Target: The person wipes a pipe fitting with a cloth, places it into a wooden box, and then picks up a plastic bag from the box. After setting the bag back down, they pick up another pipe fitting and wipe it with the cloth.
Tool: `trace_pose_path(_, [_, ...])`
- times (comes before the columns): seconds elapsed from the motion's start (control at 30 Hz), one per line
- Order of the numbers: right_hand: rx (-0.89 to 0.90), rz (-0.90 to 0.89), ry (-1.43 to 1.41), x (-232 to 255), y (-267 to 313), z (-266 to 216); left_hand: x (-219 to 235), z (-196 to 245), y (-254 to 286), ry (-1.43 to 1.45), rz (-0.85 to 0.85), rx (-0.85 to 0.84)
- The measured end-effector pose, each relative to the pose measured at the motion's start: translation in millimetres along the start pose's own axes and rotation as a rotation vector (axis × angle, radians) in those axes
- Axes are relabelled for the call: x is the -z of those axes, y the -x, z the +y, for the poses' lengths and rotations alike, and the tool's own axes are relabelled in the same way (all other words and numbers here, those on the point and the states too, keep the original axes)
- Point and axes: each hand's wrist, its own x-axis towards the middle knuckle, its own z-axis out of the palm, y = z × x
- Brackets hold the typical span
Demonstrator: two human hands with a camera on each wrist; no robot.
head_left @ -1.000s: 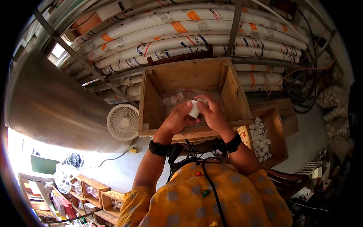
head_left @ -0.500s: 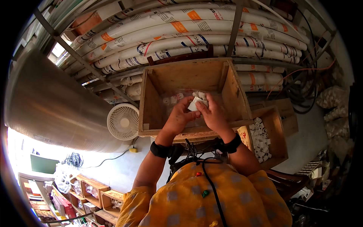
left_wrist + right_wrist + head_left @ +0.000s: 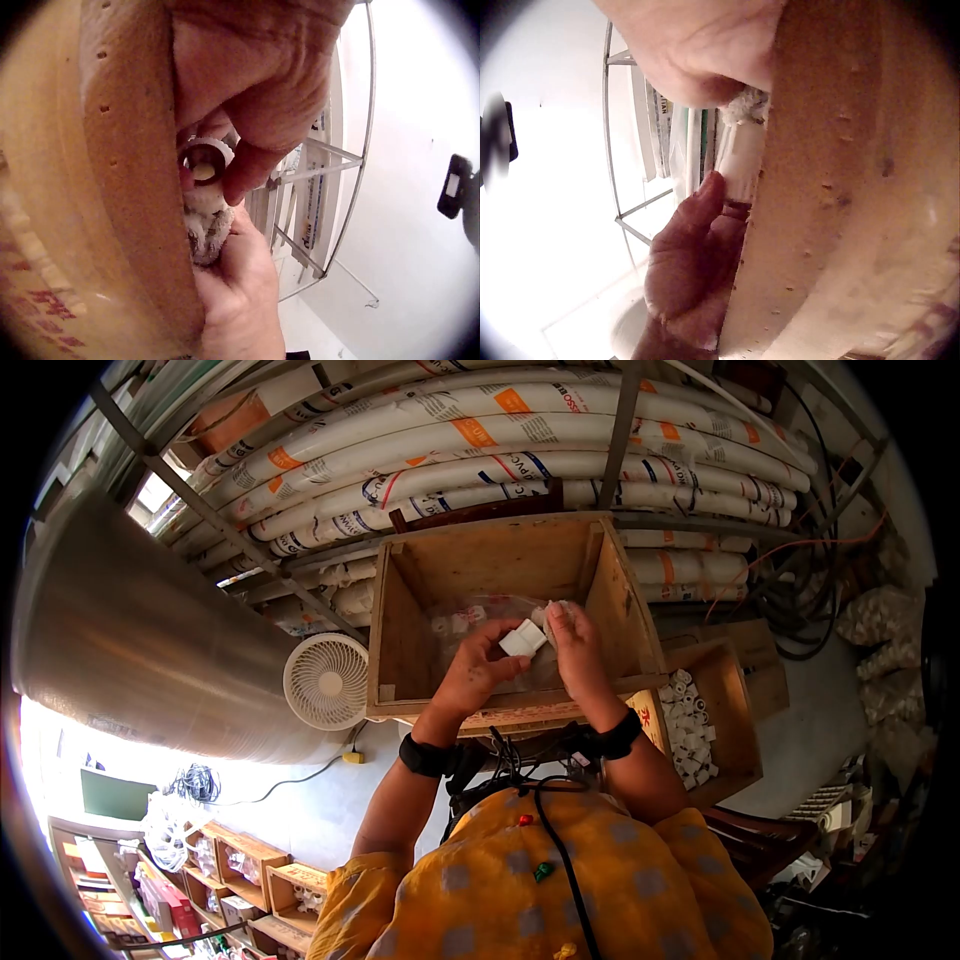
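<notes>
Over the wooden box [image 3: 480, 545], both hands work close together. My left hand [image 3: 470, 672] pinches a white plastic pipe fitting [image 3: 522, 639] between thumb and fingers; its round open end faces the left wrist camera. In my right hand [image 3: 580, 660] is a crumpled, whitish-grey fuzzy cloth [image 3: 206, 236], gripped by thumb and fingers right beside the fitting. The cloth is partly hidden by the hand in the head view. Under the hands, on the box floor, lies a clear plastic bag [image 3: 485, 608] with white pieces in it.
A second wooden box [image 3: 735, 710] full of small white fittings [image 3: 688, 730] stands at the right. Left of the main box is a white round fan [image 3: 326, 682]. Long wrapped white pipes [image 3: 560, 430] fill a metal rack behind. Smaller wooden boxes [image 3: 250, 855] stand at the lower left.
The fitting has tilted round in the left hand, showing a flatter side. The right hand has come off the fitting and shifted slightly right with the cloth.
</notes>
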Motion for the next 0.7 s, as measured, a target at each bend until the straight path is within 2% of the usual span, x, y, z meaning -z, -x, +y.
trace_pose_path(0.07, [-0.007,-0.030,-0.072,3.1,-1.6,7.6,-1.7,0.0,0.7,0.020,0.018,-0.025])
trace_pose_path(0.17, [0.061,-0.107,0.119,-1.9,5.8,-11.8,-4.1,-1.0,-0.2,0.022,0.053,-0.094])
trace_pose_path(0.23, [-0.010,-0.172,0.206,-2.0,6.3,-15.4,-8.1,-0.4,1.1,0.022,0.075,-0.166])
trace_pose_path(0.27, [-0.045,-0.205,0.248,-2.5,6.4,-16.0,-6.3,-1.6,1.5,-0.023,0.076,-0.160])
trace_pose_path(0.33, [0.002,-0.194,0.121,-3.3,5.2,-9.3,-1.3,-7.2,-0.2,-0.112,0.075,-0.148])
trace_pose_path(0.43, [0.027,-0.137,0.071,-1.9,5.9,-1.3,-0.5,-9.9,-2.2,0.004,0.026,-0.129])
trace_pose_path(0.53, [0.032,-0.080,0.076,-0.7,7.5,-3.2,2.4,0.6,-4.2,0.130,-0.075,0.060])
trace_pose_path(0.63, [0.031,-0.063,0.072,0.5,9.1,-11.3,1.1,2.0,-4.1,0.181,-0.107,0.104])
trace_pose_path(0.7, [0.007,-0.049,0.042,1.7,7.1,-8.2,3.1,-4.7,-5.3,0.109,-0.056,0.067])
